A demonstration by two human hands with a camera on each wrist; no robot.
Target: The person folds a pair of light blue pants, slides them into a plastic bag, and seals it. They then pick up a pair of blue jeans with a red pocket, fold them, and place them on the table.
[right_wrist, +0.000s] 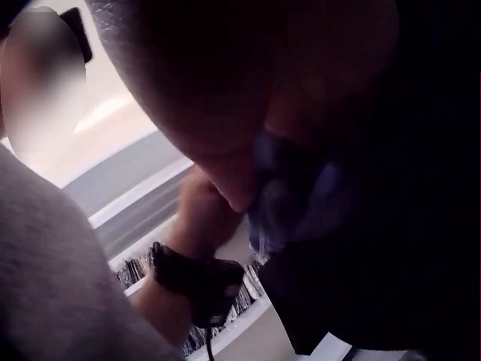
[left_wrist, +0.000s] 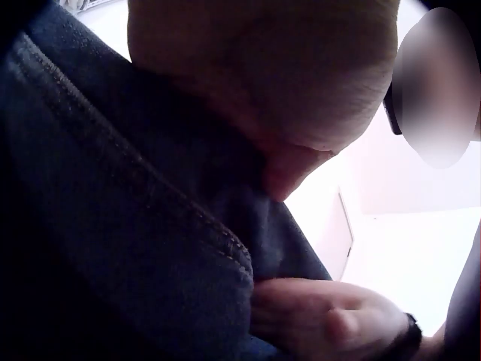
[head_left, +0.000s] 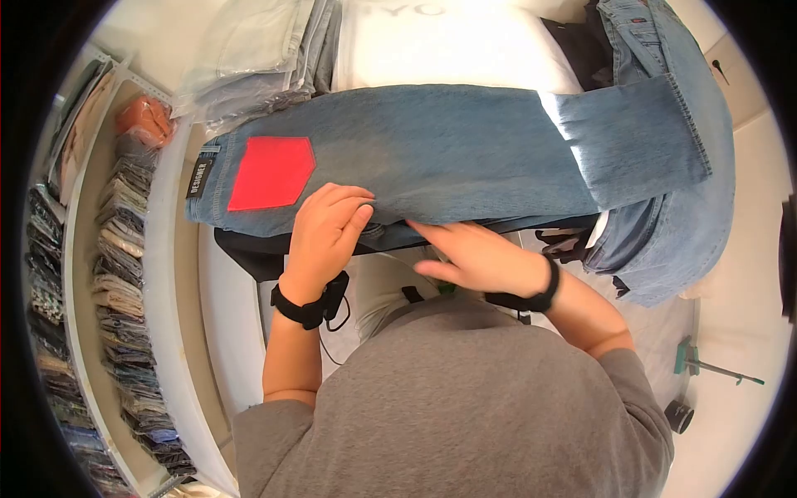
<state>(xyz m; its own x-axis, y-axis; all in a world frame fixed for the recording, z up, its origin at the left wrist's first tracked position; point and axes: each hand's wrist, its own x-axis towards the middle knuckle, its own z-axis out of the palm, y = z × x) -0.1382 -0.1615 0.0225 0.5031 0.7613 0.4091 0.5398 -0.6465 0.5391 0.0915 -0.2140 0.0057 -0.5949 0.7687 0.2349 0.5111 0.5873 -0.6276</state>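
Blue jeans [head_left: 465, 149], folded lengthwise, lie across a black-covered surface [head_left: 249, 253], with a red back pocket [head_left: 272, 173] and a black "DESIGNER" label at the waist end. My left hand [head_left: 325, 236] pinches the near edge of the denim, just right of the pocket; in the left wrist view its thumb side looms dark over the seam. A short way right, my right hand [head_left: 486, 259] has its fingers extended at the same edge, thumb spread apart. The left wrist view shows those right fingertips hidden behind the denim [left_wrist: 135, 203]. The right wrist view is very dark.
Plastic-bagged garments [head_left: 249, 62] are stacked at the back left, beside a white package [head_left: 452, 46]. More jeans [head_left: 689, 199] drape at the right. Shelves of folded clothes [head_left: 129, 274] run along the left. A green-headed tool [head_left: 687, 357] stands near the right wall.
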